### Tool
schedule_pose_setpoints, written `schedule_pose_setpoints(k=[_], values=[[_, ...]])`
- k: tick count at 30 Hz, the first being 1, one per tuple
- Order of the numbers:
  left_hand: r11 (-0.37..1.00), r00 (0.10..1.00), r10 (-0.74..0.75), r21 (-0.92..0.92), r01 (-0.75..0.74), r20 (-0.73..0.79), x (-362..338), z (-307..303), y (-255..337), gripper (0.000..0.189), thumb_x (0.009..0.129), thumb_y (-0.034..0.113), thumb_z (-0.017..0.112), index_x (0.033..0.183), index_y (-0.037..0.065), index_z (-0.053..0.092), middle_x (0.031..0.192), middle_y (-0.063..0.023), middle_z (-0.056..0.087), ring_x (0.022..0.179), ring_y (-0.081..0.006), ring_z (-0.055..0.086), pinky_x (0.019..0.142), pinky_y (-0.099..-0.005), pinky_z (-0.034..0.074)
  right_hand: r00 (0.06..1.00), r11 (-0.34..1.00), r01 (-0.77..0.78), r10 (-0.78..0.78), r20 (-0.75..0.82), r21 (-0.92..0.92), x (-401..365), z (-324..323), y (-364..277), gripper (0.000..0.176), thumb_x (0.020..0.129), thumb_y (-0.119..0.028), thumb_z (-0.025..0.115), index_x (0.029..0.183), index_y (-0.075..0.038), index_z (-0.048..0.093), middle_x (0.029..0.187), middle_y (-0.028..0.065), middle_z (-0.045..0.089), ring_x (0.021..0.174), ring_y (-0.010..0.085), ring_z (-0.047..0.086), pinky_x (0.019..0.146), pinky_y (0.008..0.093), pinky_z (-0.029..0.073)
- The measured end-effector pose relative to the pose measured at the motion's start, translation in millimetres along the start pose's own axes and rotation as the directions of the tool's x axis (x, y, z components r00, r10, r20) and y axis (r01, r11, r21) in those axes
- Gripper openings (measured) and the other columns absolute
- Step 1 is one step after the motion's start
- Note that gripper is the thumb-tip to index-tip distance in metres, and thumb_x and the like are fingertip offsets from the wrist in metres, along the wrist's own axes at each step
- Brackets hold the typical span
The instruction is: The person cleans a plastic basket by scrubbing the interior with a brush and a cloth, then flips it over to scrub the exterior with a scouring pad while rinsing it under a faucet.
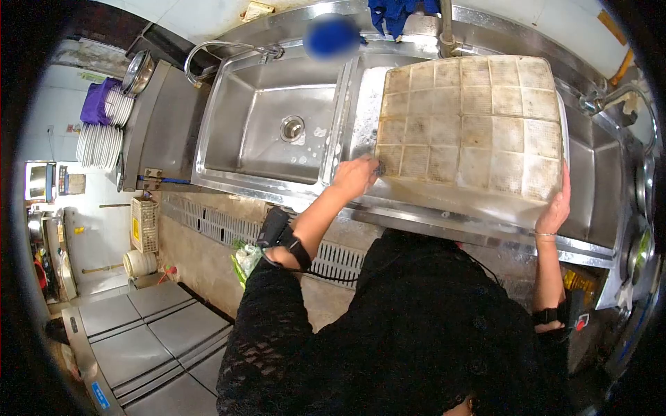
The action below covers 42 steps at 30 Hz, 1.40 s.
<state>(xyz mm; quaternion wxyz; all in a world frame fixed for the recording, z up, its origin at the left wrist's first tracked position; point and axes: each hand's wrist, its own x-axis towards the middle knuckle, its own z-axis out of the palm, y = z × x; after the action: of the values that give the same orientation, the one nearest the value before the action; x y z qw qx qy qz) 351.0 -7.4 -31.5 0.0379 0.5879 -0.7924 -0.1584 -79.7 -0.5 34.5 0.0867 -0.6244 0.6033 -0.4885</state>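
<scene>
A large off-white plastic crate [472,121] with a ribbed grid face and brown stains lies across the middle and right sinks, grid side toward me. At its lower left corner is my left hand [355,177], fingers closed around a small dark grey wad [379,169] that resembles steel wool; most of it is hidden. My right hand [554,204] grips the crate's lower right edge, its fingers along the side. Suds and water drops show on the steel [368,104] left of the crate.
The left sink [277,132] has a drain and a curved tap [208,52]. Behind it sit a blurred blue round thing [331,36] and a blue cloth [395,15]. Stacked plates [99,147] stand far left. A floor grate [336,263] runs below the sink's front edge.
</scene>
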Motion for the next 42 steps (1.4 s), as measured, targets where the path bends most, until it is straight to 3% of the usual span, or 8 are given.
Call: schedule_pose_setpoints(k=[6,10,13,17,22,26,35,42], values=[[0.989,0.994,0.029,0.139,-0.044,0.105,29.5,-4.6,-0.5,0.018,0.072,0.012,0.057,0.090,0.007,0.059,0.092,-0.0116,0.059,0.078,-0.0337,0.061,0.066,-0.0455,0.049,1.000,1.000,0.015,-0.015,0.017,0.023,-1.0,-0.9,1.0,0.070,0.092,-0.051,0.027,0.131,0.005,0.041,0.133,0.0163,0.045,0.125,0.0256,0.040,0.105,0.0345,0.027],[0.990,0.999,0.001,0.139,0.007,-0.055,34.8,-1.0,-1.0,0.012,0.076,0.012,0.053,0.085,0.009,0.061,0.093,-0.0112,0.060,0.079,-0.0326,0.062,0.066,-0.0438,0.050,1.000,1.000,0.021,-0.021,0.011,0.010,-4.0,-4.1,1.3,0.066,0.092,-0.048,0.027,0.130,0.004,0.042,0.132,0.0162,0.046,0.124,0.0270,0.041,0.104,0.0345,0.028],[0.987,0.975,0.079,0.119,-0.105,0.206,10.4,-16.9,4.5,0.016,0.075,0.015,0.058,0.090,0.010,0.061,0.095,-0.0107,0.060,0.086,-0.0331,0.060,0.069,-0.0450,0.049,0.999,0.999,0.052,-0.052,-0.006,-0.010,0.6,-2.1,1.8,0.062,0.093,-0.043,0.027,0.129,0.004,0.043,0.131,0.0162,0.047,0.123,0.0284,0.043,0.103,0.0344,0.030],[0.972,0.943,0.203,0.064,-0.227,0.264,16.4,-18.9,9.7,0.021,0.076,0.016,0.059,0.096,0.009,0.059,0.095,-0.0123,0.059,0.090,-0.0332,0.059,0.071,-0.0448,0.048,0.998,0.998,0.063,-0.063,0.002,-0.026,-1.2,-4.3,3.4,0.061,0.092,-0.042,0.027,0.129,0.004,0.043,0.131,0.0166,0.048,0.123,0.0285,0.043,0.103,0.0344,0.031],[0.966,0.993,0.111,-0.230,-0.118,-0.041,-5.8,-5.6,33.4,0.029,0.079,0.016,0.059,0.106,0.008,0.051,0.103,-0.0129,0.055,0.089,-0.0351,0.057,0.073,-0.0439,0.047,0.999,0.999,0.033,-0.032,-0.006,0.008,-0.2,0.1,-0.4,0.062,0.092,-0.043,0.027,0.129,0.005,0.043,0.131,0.0163,0.048,0.122,0.0282,0.044,0.103,0.0346,0.030],[0.991,0.997,0.058,-0.124,-0.050,0.059,-20.8,3.8,-13.5,0.028,0.080,0.017,0.059,0.105,0.008,0.050,0.101,-0.0121,0.053,0.090,-0.0346,0.057,0.072,-0.0431,0.048,1.000,0.999,0.005,-0.005,0.003,0.041,-1.0,0.2,0.4,0.069,0.093,-0.050,0.027,0.129,0.006,0.042,0.132,0.0169,0.046,0.123,0.0259,0.042,0.104,0.0344,0.028],[0.850,0.841,0.456,-0.139,-0.508,-0.290,5.2,-8.8,115.9,0.023,0.071,0.011,0.059,0.091,0.009,0.050,0.089,-0.0086,0.050,0.085,-0.0289,0.055,0.065,-0.0395,0.047,0.999,0.997,-0.046,0.046,0.003,0.068,-7.7,-0.9,3.4,0.070,0.092,-0.053,0.027,0.130,0.004,0.042,0.131,0.0156,0.047,0.122,0.0259,0.043,0.103,0.0349,0.030],[0.885,0.868,0.406,-0.113,-0.451,-0.286,-0.5,1.9,82.9,0.023,0.069,0.009,0.058,0.091,0.011,0.051,0.089,-0.0088,0.050,0.082,-0.0294,0.056,0.064,-0.0388,0.048,0.999,0.999,0.008,-0.009,0.033,0.040,-4.9,-0.4,8.5,0.066,0.094,-0.047,0.029,0.131,0.006,0.040,0.131,0.0160,0.046,0.121,0.0242,0.043,0.103,0.0343,0.029]])
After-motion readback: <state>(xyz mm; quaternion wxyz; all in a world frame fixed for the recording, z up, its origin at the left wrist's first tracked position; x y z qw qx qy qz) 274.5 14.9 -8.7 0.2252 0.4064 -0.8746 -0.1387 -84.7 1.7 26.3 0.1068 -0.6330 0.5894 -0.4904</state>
